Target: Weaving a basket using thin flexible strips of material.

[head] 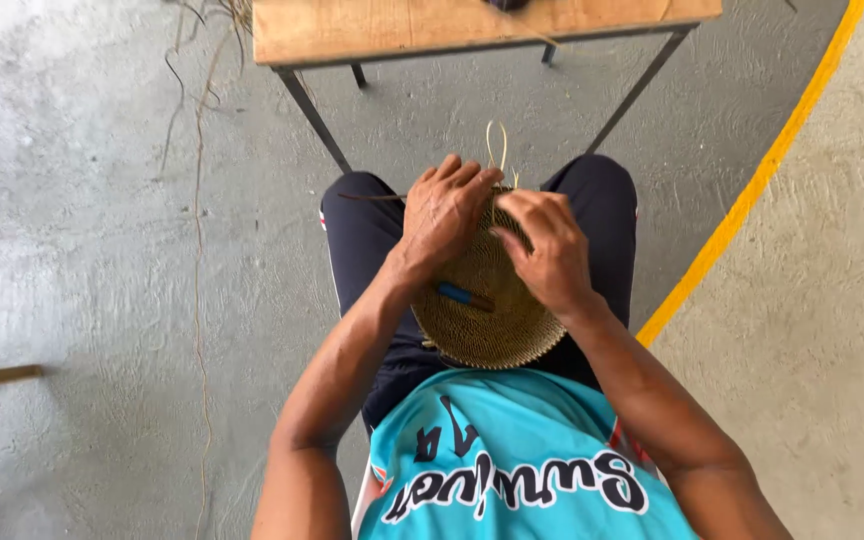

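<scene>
Seated person, woven basket (487,315) in the lap. Left hand (444,215) curled over its far rim, fingers gripping. Right hand (549,250) pinching at the rim, seemingly on a pale strand (497,145) looping upward. Small blue tool (464,296) lies on the weave. Wooden surface (402,28) ahead.

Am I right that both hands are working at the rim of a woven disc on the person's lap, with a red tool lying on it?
Not quite: the tool lying on the woven disc is blue, not red. The rest holds in the head view: the left hand and right hand both work at the disc's far rim, on the person's lap.
</scene>
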